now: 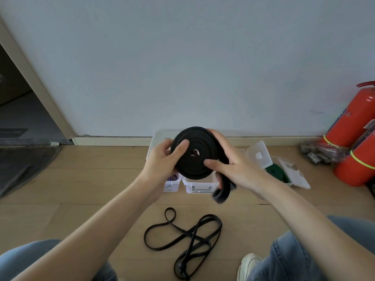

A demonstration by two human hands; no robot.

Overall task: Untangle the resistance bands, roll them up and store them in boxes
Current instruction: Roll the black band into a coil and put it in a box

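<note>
The wide black band [193,153] is held up in front of the white box [199,184], wound into a flat disc whose face is turned toward the camera; its winding axis therefore points roughly back at the person, and the disc hangs above and just nearer the camera than the box's open top. The left hand [162,161] grips the disc's left edge, thumb pressed on the face and fingers hidden behind; the right hand [229,163] holds the right edge, thumb on the face near the lower right, fingers curled over the top rim. From the right hand the unrolled tail [222,191] drops down past the box's front wall and ends in a short loop; so the remaining length lies on the right-hand side, and that hand looks the nearer one to feed it onto the coil while the left keeps the disc steady.

The band is matt black, flat and broad, its layers showing as concentric rings round a small open centre; the coil looks tight and nearly complete. A thin black band [182,240] lies tangled on the floor, nearer the person than the box; a green roll [277,171] sits in another box to the right of the white one.
</note>
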